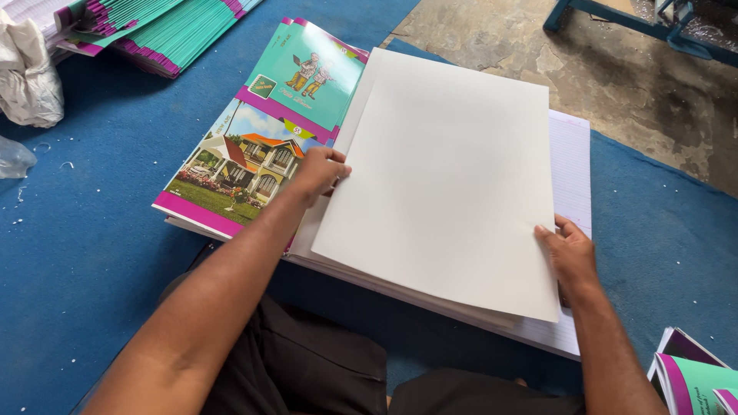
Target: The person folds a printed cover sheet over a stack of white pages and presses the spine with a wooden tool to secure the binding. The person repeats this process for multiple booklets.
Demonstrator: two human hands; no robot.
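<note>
At the left edge of the blank white sheet [446, 184], the fingertips of the left hand [319, 170] curl closed over the paper's margin, pinching it against the stack beneath; the thumb side is hidden, so how much of the edge is gripped cannot be told. At the opposite, right edge, the right hand [570, 253] lies flat, fingers loosely bent and touching the sheet near its lower right corner, resting partly on the ruled page [570, 165] that shows beyond it. The sheet lies between the two hands, its long axis running away from the person and tilted slightly to the right; both hands touch it, the left higher along its edge, the right nearer the body. Both forearms reach forward from the lap, the left crossing a printed cover [246, 165] with a house picture that lies just beside the white stack. Everything rests on a blue mat [92, 230]. More teal and magenta covers [161, 31] are piled at the far left, well apart, and another booklet [696, 376] sits at the lower right corner.
</note>
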